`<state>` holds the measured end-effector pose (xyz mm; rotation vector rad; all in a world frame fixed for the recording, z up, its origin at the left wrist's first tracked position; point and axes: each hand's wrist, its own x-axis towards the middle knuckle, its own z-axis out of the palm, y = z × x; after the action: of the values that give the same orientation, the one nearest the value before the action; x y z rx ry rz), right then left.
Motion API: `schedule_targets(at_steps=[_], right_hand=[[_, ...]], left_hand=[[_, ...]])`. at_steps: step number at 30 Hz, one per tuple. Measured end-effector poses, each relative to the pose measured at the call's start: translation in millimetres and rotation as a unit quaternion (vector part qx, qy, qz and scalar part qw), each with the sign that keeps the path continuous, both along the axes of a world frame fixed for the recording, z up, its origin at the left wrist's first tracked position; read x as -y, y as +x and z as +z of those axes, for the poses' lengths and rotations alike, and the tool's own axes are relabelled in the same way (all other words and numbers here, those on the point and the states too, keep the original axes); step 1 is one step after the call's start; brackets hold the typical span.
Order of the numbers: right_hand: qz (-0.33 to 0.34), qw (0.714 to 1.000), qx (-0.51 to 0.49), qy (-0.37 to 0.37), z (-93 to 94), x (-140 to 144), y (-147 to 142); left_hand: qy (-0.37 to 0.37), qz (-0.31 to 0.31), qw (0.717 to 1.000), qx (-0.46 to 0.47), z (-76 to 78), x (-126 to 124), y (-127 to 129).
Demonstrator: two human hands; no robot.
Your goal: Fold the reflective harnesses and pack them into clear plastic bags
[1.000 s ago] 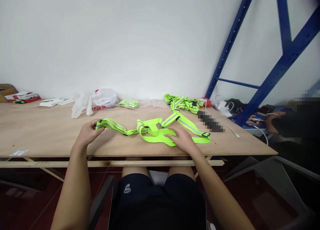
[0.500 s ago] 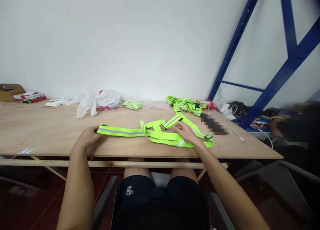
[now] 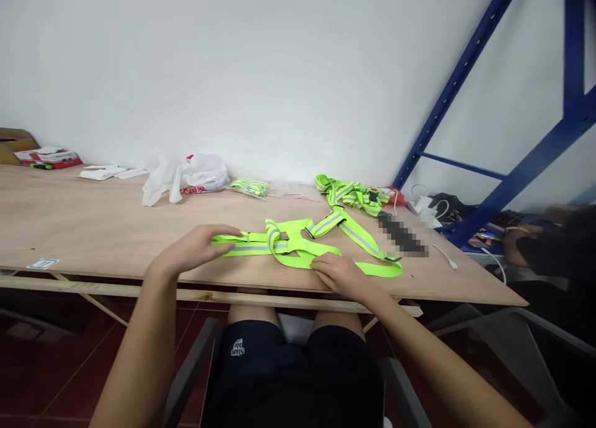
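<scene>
The reflective strap harness (image 3: 302,245), neon yellow with grey bands, lies flat on the plywood worktop (image 3: 93,223), close to its near edge and directly ahead of the person. Its loops cross over one another near the middle, so a pull on one band could, in my judgement, drag a neighbouring loop along and tangle or twist it. The lower band sits very near the worktop's edge; a careless sweep could slide it off onto the lap.

The left hand (image 3: 195,249) hovers low over the harness's left end, palm down, fingers stretched out towards the folded strap and touching it lightly. Its grip is loose and mostly open; I cannot tell whether it pinches the strap. The right hand (image 3: 339,273) lies palm down on the lower loop, fingers curled slightly, pressing the strap against the worktop rather than closing around it. Both forearms reach forward from the lap.

A second bundle of yellow straps (image 3: 351,193) lies farther back, well apart.
</scene>
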<state>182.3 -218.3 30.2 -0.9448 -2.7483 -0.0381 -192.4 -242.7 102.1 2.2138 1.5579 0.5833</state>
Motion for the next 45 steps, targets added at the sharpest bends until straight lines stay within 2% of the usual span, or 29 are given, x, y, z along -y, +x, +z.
schedule_targets(at_steps=[2, 6, 10, 13, 15, 17, 20, 22, 25, 28, 31, 34, 37, 39, 43, 45], right_hand=[[-0.023, 1.0, 0.014, 0.005, -0.8, -4.9, 1.6], [-0.091, 0.996, -0.023, 0.002, 7.7, -9.8, 6.6], [-0.069, 0.997, -0.003, -0.024, 13.7, -5.3, 11.7], [-0.045, 0.999, 0.019, 0.005, 10.7, -0.5, 13.1], [-0.05, 0.999, -0.007, 0.018, 9.6, 0.6, 13.5], [-0.072, 0.994, -0.079, 0.006, 12.1, 0.0, 14.6], [-0.107, 0.972, -0.202, -0.063, 20.9, -1.1, 16.9], [-0.115, 0.95, -0.269, -0.111, 25.2, -0.8, 18.2], [-0.114, 0.919, -0.342, -0.161, 22.1, 0.0, 19.4], [-0.118, 0.884, -0.401, -0.211, 9.7, -1.0, 20.7], [-0.134, 0.842, -0.455, -0.257, -1.8, -3.8, 23.1], [-0.149, 0.823, -0.47, -0.282, -6.0, -6.4, 26.5], [-0.159, 0.834, -0.453, -0.273, -5.3, -7.9, 28.7], [-0.175, 0.858, -0.426, -0.227, -4.7, -7.8, 28.4], [-0.201, 0.929, -0.305, -0.067, -6.3, -4.9, 24.2], [-0.212, 0.946, -0.246, 0.018, -8.9, -3.9, 21.9]], left_hand=[[-0.056, -0.054, 0.997, -0.01, -3.1, -3.9, 24.5], [-0.082, -0.086, 0.993, -0.013, -19.7, -16.6, 56.5], [-0.09, -0.11, 0.99, -0.025, -33.1, -25.3, 66.5], [-0.071, -0.109, 0.991, -0.034, -37.2, -26.6, 68.8], [-0.047, -0.108, 0.992, -0.034, -38.1, -25.7, 72.0], [-0.015, -0.098, 0.995, -0.031, -37.5, -23.8, 77.9], [0.052, -0.05, 0.997, -0.01, -34.4, -20.3, 90.4], [0.096, -0.038, 0.994, 0.028, -33.0, -18.5, 99.5], [0.138, -0.1, 0.982, 0.078, -36.2, -17.5, 112.0], [0.159, -0.149, 0.973, 0.078, -45.9, -18.9, 122.6], [0.148, -0.156, 0.976, 0.043, -55.9, -21.7, 130.9], [0.134, -0.145, 0.98, 0.018, -62.2, -23.8, 136.1], [0.132, -0.133, 0.982, -0.002, -67.6, -25.7, 139.2], [0.134, -0.123, 0.983, -0.023, -72.7, -27.6, 140.8], [0.136, -0.119, 0.982, -0.05, -81.4, -32.6, 142.4], [0.134, -0.119, 0.983, -0.049, -81.4, -33.7, 141.7]])
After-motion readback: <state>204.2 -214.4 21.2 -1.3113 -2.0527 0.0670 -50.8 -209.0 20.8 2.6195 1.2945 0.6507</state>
